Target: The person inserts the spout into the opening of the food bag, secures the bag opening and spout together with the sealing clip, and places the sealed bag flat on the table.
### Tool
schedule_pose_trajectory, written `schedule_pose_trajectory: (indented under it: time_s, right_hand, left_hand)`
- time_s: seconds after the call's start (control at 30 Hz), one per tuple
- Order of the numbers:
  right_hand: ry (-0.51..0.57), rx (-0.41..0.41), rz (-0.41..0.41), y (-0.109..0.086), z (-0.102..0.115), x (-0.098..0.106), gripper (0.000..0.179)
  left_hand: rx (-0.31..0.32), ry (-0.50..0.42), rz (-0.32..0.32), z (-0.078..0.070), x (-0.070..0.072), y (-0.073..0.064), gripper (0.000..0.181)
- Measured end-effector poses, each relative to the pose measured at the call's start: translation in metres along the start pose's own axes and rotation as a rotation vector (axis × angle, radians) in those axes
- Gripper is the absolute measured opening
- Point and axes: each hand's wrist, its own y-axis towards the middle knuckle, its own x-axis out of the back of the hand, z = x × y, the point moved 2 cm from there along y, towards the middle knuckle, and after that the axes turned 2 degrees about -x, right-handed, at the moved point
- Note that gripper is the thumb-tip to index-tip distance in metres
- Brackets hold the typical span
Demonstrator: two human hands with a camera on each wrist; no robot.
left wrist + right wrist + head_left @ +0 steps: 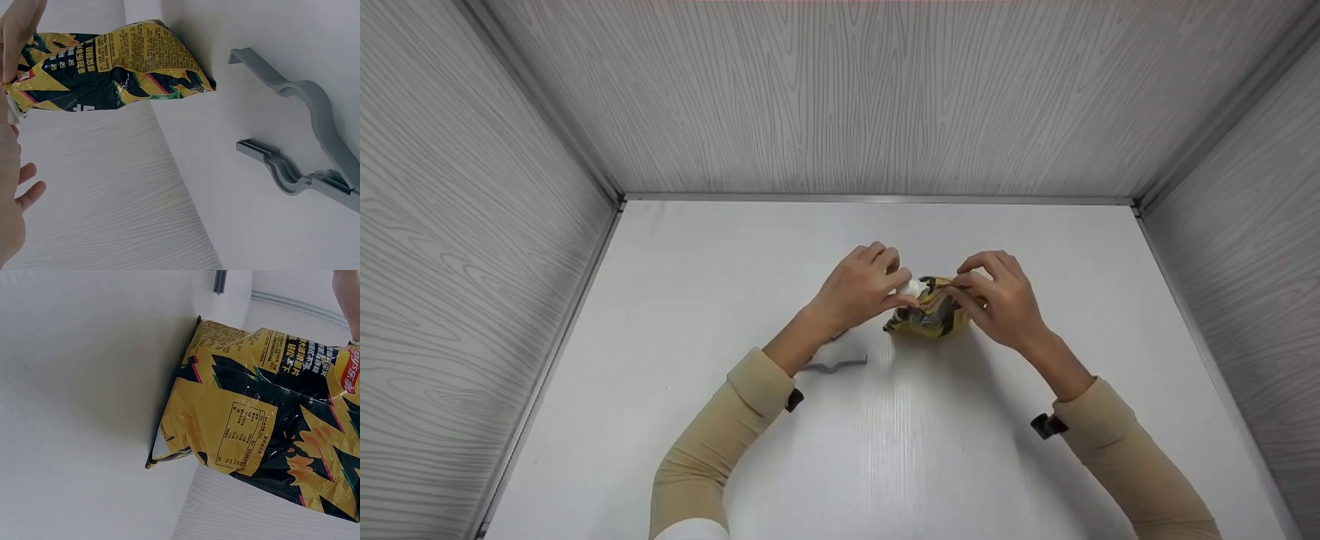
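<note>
A yellow-and-black chip bag (928,319) stands upright on the white table between the hands, its lower end on the surface. My right hand (1001,300) pinches the bag's top edge between thumb and fingers. On the other side of that edge, my left hand (861,283) holds a small white round piece (913,288) between thumb and index finger, right at the bag's top. Fingers hide most of this piece. Printed text and a zigzag pattern cover the bag (242,416) in the right wrist view.
A grey hinged bag clip (323,115) lies on the table with its two arms spread apart. In the head view it is below the left wrist, which partly covers it. Grey wood-grain walls (840,97) enclose the table's back and sides.
</note>
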Motion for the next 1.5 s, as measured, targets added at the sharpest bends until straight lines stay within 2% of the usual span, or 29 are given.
schedule_pose_trajectory:
  time_s: [0.23, 0.5, 0.97, 1.5]
  right_hand:
    - [0.004, -0.009, -0.001, 0.0, 0.002, -0.001, 0.012]
    - [-0.037, 0.006, 0.019, 0.001, 0.002, 0.0, 0.012]
    - [-0.072, 0.016, 0.015, 0.001, 0.001, 0.003, 0.016]
    - [-0.085, 0.005, 0.022, -0.005, -0.005, 0.01, 0.017]
  left_hand:
    - [-0.02, 0.041, 0.045, 0.0, 0.001, 0.004, 0.053]
    - [-0.054, 0.117, 0.064, -0.002, 0.003, 0.008, 0.06]
    - [-0.002, 0.016, 0.088, -0.001, 0.003, 0.004, 0.063]
    - [-0.028, 0.001, 0.054, -0.001, 0.004, 0.001, 0.06]
